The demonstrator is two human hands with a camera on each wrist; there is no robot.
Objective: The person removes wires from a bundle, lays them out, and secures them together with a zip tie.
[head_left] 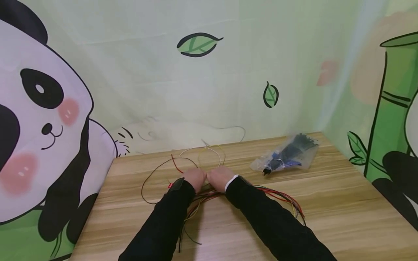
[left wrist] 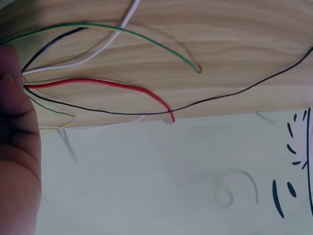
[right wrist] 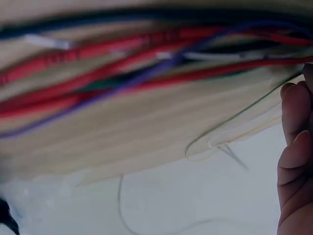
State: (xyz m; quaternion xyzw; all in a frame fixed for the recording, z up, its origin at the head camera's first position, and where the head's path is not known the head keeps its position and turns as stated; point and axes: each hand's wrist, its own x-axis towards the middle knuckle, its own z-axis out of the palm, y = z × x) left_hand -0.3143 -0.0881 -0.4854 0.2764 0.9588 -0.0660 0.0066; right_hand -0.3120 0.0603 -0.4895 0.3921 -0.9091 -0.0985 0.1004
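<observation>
A bundle of wires [head_left: 277, 193] in red, black, yellow and other colours lies across the wooden table, under and in front of both hands. My left hand [head_left: 195, 178] and right hand [head_left: 220, 177] meet above it, knuckles nearly touching, fingers curled in at the wires. In the left wrist view, a red wire [left wrist: 122, 86], a green wire [left wrist: 142, 35] and a thin black wire [left wrist: 215, 98] fan out from beside the left fingers. In the right wrist view, thick red wires [right wrist: 98, 49] and a purple wire [right wrist: 146, 73] run towards the right fingers. The fingertips' exact hold is hidden.
A clear plastic bag [head_left: 287, 154] of dark thin strips, apparently cable ties, lies at the back right of the table [head_left: 343, 203]. Loose wire loops [head_left: 143, 181] spread left of and behind the hands. A printed panda backdrop [head_left: 228, 72] stands along the table's far edge.
</observation>
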